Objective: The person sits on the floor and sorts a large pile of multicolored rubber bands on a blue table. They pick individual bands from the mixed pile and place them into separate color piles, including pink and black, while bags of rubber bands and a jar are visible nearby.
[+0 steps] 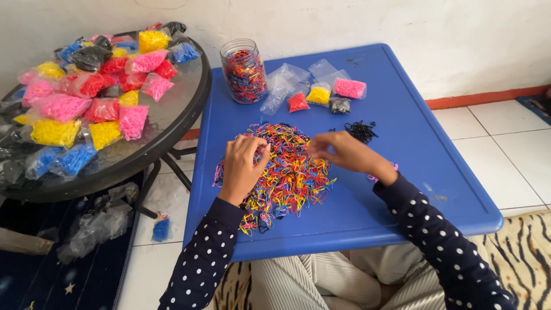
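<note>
A heap of small rubber bands point(287, 172) in red, yellow, blue, black and pink lies in the middle of a blue plastic table point(402, 132). My left hand point(242, 166) rests on the heap's left side, fingers curled into the bands. My right hand point(344, 152) reaches in at the heap's upper right, fingertips pinched on a few bands. Both arms wear dark sleeves with white dots. A small separate pile of black bands point(361, 131) lies just beyond my right hand.
A glass jar point(244, 72) full of mixed bands stands at the table's far left, with empty clear bags point(284, 83) and small filled bags point(330, 95) beside it. A round glass table point(172, 115) on the left holds several colour-sorted bags. A tiled floor lies to the right.
</note>
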